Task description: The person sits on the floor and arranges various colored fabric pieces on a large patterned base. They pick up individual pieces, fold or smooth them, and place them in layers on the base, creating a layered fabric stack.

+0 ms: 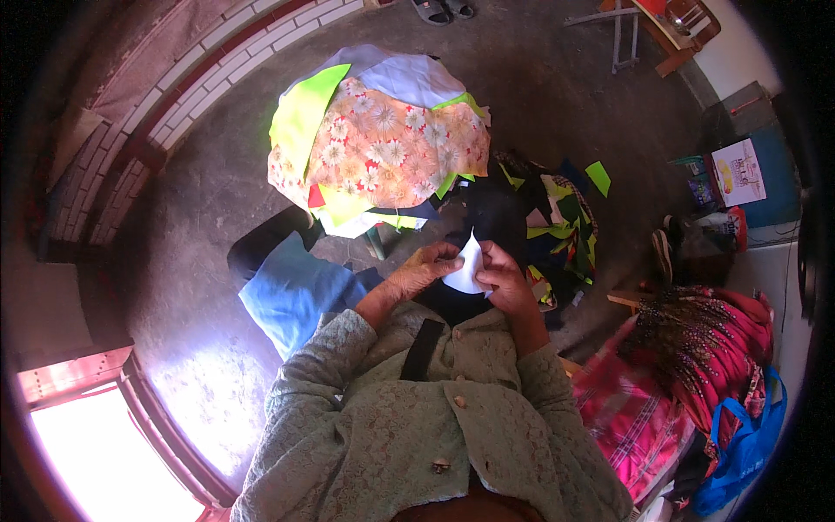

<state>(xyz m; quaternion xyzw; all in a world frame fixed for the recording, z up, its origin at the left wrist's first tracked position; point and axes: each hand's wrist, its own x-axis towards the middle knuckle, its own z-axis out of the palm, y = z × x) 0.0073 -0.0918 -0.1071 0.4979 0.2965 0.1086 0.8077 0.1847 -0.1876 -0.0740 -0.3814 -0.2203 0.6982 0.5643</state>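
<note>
White scrap (467,270) is being held in front of the green jacket (522,426); the left hand (426,269) is pinching one side, fingers nearly closed; the right hand (504,277) is likewise pinching the other, apparently keeping it steady; flowered cloth (391,143) is lying beyond.

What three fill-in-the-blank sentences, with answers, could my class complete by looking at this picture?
1. The small piece held by the left hand and right hand is coloured ____.
2. The large peach-coloured cloth beyond the hands is patterned with ____.
3. The bag at the picture's lower right is coloured ____.

Missing words: white; flowers; blue.
</note>
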